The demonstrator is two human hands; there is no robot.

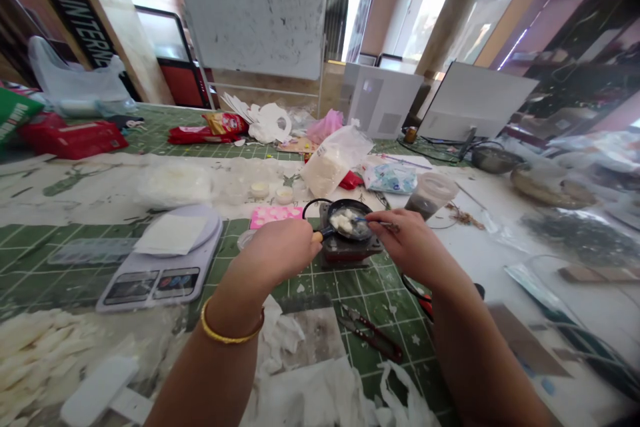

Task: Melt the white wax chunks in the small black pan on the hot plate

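A small black frying pan [345, 235] rests on a little hot plate [345, 255] near the middle of the table. White lumps [343, 221] lie in it, partly in a clear liquid. My left hand [280, 247] is closed around the pan's handle, whose wooden-coloured end [317, 237] shows by the fingers. With my right hand [400, 237] I pinch a thin stirring stick [361, 219] that reaches into the pan. Just behind my left hand is a pink silicone mold [275, 215].
A kitchen scale [187, 273] with white paper stands at left. Thread snips [373, 333] and white tissue [280, 333] lie in front. A plastic cup [431, 195] stands right of the pan, a white bag [333, 160] behind it. White flakes [30, 353] lie front left.
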